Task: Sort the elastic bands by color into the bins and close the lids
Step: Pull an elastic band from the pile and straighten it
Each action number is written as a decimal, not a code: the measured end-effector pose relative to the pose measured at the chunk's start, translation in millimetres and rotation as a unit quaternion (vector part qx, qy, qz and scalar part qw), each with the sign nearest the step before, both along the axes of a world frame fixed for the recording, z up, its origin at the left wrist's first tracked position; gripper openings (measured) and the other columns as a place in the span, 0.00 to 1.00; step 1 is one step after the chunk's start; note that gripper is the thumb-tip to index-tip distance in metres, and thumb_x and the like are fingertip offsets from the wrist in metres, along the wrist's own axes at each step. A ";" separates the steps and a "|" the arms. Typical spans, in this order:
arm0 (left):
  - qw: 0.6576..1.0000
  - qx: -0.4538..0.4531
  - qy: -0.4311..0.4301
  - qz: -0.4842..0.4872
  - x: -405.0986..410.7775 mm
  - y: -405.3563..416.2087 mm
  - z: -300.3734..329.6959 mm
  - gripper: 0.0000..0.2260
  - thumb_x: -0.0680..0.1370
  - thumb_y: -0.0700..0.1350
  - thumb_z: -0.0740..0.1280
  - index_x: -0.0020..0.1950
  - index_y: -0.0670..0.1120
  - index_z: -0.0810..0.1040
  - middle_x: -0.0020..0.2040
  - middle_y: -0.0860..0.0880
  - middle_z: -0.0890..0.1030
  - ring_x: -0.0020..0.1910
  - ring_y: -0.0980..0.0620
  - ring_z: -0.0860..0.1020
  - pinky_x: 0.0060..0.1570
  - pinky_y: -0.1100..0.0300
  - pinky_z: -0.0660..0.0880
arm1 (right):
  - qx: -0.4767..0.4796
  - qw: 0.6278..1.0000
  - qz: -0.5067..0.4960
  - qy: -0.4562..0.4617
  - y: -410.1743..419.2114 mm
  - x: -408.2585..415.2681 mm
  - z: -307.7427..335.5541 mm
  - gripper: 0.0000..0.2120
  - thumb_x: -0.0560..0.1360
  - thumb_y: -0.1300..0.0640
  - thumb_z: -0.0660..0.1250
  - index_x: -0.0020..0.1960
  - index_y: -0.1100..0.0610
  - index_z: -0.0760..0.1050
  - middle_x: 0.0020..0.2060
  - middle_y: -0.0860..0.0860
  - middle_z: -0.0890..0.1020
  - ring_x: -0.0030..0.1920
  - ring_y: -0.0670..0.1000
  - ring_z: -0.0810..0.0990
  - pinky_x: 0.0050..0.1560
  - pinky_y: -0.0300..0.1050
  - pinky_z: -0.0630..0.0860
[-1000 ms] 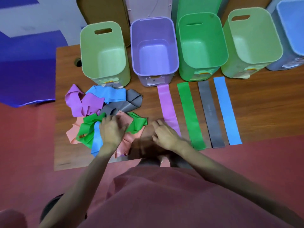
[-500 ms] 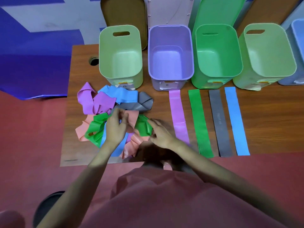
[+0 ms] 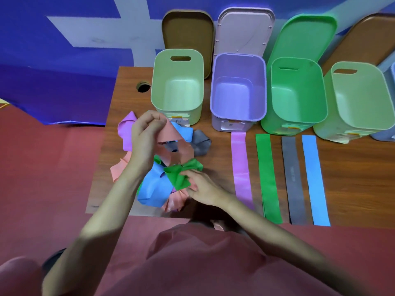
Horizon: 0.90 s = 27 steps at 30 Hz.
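From the head view, our left hand (image 3: pixel 147 133) pinches a pink band (image 3: pixel 171 133) lifted above the tangled pile (image 3: pixel 162 167) on the worktop (image 3: pixel 213 159), likely to free it, while our right hand (image 3: pixel 203 186) grips a green band (image 3: pixel 180 174) low, probably anchoring the tangle; the bins (image 3: pixel 177 86) stand open at the far edge.

Smooth plastic bins (image 3: pixel 177 82) stand on a wood-grain table (image 3: pixel 352 167); the flat bands (image 3: pixel 240 163) look thin, rubbery, faintly glossy

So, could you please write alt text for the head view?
The left hand lifts a pink band from a tangled pile while the right hand pinches a green band. Open bins and four flat bands line the table.
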<state>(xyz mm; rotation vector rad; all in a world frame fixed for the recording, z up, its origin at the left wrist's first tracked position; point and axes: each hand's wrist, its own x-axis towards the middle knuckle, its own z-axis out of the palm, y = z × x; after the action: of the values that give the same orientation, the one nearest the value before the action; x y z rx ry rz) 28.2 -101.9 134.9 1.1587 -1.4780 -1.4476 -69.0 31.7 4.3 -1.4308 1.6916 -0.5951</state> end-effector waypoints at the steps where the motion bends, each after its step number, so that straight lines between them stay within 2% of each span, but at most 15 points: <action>1: 1.000 0.008 0.013 0.005 -1.0 -2.3 6.5 0.10 0.74 0.33 0.61 0.36 0.44 0.73 0.32 0.55 0.74 0.32 0.62 0.70 0.32 0.70 0.65 | -0.008 1.000 -0.003 -0.002 -1.2 -1.5 0.9 0.21 0.70 0.62 0.68 0.63 0.61 0.73 0.61 0.56 0.78 0.61 0.54 0.76 0.61 0.49 0.73; 3: 0.999 0.016 0.033 0.007 -3.2 -7.3 16.5 0.10 0.74 0.33 0.61 0.36 0.44 0.73 0.29 0.58 0.74 0.30 0.62 0.69 0.30 0.70 0.64 | -0.017 1.000 -0.008 -0.003 -4.0 -5.1 2.5 0.19 0.69 0.65 0.68 0.60 0.62 0.75 0.58 0.56 0.79 0.59 0.55 0.78 0.59 0.49 0.75; 6: 0.998 0.023 0.059 -0.002 -7.9 -12.6 28.1 0.06 0.71 0.36 0.62 0.35 0.43 0.73 0.30 0.58 0.75 0.31 0.61 0.70 0.31 0.70 0.65 | -0.052 0.998 -0.037 0.014 -7.8 -13.5 10.6 0.13 0.70 0.66 0.67 0.55 0.63 0.77 0.51 0.57 0.81 0.50 0.54 0.80 0.50 0.38 0.73; 8: 0.995 0.033 0.087 -0.019 -10.8 -14.0 33.4 0.04 0.70 0.36 0.61 0.35 0.42 0.73 0.31 0.57 0.76 0.32 0.61 0.71 0.32 0.71 0.66 | -0.074 0.992 -0.101 0.026 -10.6 -20.8 16.7 0.11 0.71 0.65 0.67 0.53 0.62 0.75 0.47 0.54 0.80 0.45 0.51 0.78 0.46 0.42 0.74; 10: 0.993 0.040 0.105 -0.040 -13.7 -14.2 38.0 0.05 0.71 0.35 0.61 0.35 0.41 0.73 0.32 0.56 0.76 0.32 0.60 0.72 0.32 0.71 0.67 | -0.097 0.980 -0.176 0.002 -16.8 -26.9 24.4 0.16 0.70 0.63 0.69 0.57 0.60 0.72 0.47 0.52 0.77 0.43 0.48 0.76 0.45 0.46 0.75; 12: 0.991 0.047 0.114 -0.058 -17.2 -13.4 43.1 0.06 0.71 0.34 0.61 0.35 0.41 0.73 0.34 0.55 0.76 0.33 0.60 0.72 0.32 0.70 0.68 | -0.112 0.970 -0.215 -0.030 -28.1 -33.5 36.4 0.25 0.69 0.61 0.71 0.64 0.56 0.68 0.52 0.50 0.75 0.45 0.46 0.75 0.45 0.43 0.76; 14: 0.987 0.057 0.128 -0.075 -21.2 -12.7 50.7 0.05 0.71 0.35 0.61 0.35 0.41 0.72 0.34 0.54 0.76 0.33 0.59 0.72 0.32 0.69 0.68 | -0.118 0.967 -0.213 -0.079 -41.1 -40.1 52.5 0.31 0.70 0.60 0.72 0.69 0.52 0.64 0.55 0.48 0.73 0.46 0.44 0.75 0.45 0.36 0.76; 16: 0.983 0.078 0.145 -0.086 -24.8 -12.5 58.0 0.07 0.74 0.34 0.60 0.36 0.41 0.72 0.34 0.53 0.74 0.32 0.58 0.71 0.30 0.68 0.68 | -0.137 0.962 -0.197 -0.132 -52.9 -45.9 65.2 0.33 0.70 0.62 0.72 0.71 0.51 0.63 0.58 0.47 0.73 0.50 0.40 0.76 0.49 0.35 0.76; 18: 0.977 0.103 0.158 -0.096 -27.3 -12.6 66.7 0.08 0.75 0.34 0.59 0.37 0.42 0.72 0.32 0.53 0.73 0.30 0.57 0.70 0.28 0.67 0.67 | -0.154 0.958 -0.187 -0.153 -61.7 -51.0 72.7 0.29 0.71 0.61 0.71 0.69 0.48 0.67 0.63 0.47 0.74 0.60 0.41 0.74 0.58 0.41 0.74; 19: 0.975 0.113 0.165 -0.101 -28.5 -12.8 71.1 0.08 0.76 0.35 0.58 0.38 0.42 0.72 0.31 0.53 0.72 0.29 0.57 0.70 0.28 0.66 0.67 | -0.164 0.957 -0.179 -0.157 -64.7 -53.5 76.8 0.25 0.72 0.61 0.70 0.66 0.47 0.70 0.61 0.46 0.75 0.61 0.43 0.74 0.61 0.43 0.73; 21: 0.966 0.145 0.187 -0.109 -30.5 -13.0 76.7 0.08 0.76 0.35 0.57 0.39 0.42 0.72 0.31 0.51 0.71 0.28 0.55 0.68 0.28 0.64 0.66 | -0.160 0.956 -0.167 -0.179 -67.6 -57.5 85.7 0.18 0.73 0.63 0.69 0.60 0.49 0.73 0.55 0.45 0.79 0.57 0.43 0.77 0.60 0.44 0.73; 24: 0.940 0.214 0.239 -0.117 -32.1 -16.4 77.6 0.06 0.76 0.38 0.59 0.40 0.42 0.72 0.32 0.48 0.67 0.25 0.51 0.65 0.29 0.61 0.63 | -0.129 0.952 -0.168 -0.223 -63.4 -63.4 95.4 0.11 0.74 0.65 0.68 0.55 0.58 0.78 0.49 0.53 0.82 0.50 0.45 0.78 0.56 0.47 0.75; 27: 0.919 0.276 0.252 -0.128 -32.1 -25.7 69.7 0.03 0.74 0.41 0.62 0.43 0.42 0.69 0.36 0.46 0.64 0.24 0.51 0.63 0.28 0.61 0.63 | -0.123 0.939 -0.203 -0.248 -49.4 -73.9 98.1 0.03 0.74 0.67 0.67 0.47 0.64 0.78 0.41 0.51 0.81 0.42 0.41 0.78 0.49 0.37 0.74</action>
<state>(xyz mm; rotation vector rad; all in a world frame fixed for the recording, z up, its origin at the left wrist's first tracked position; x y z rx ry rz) -3.8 -127.6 204.6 0.8079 -0.8996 -2.2402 -142.9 -17.7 102.4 -0.9705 1.5334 -1.3180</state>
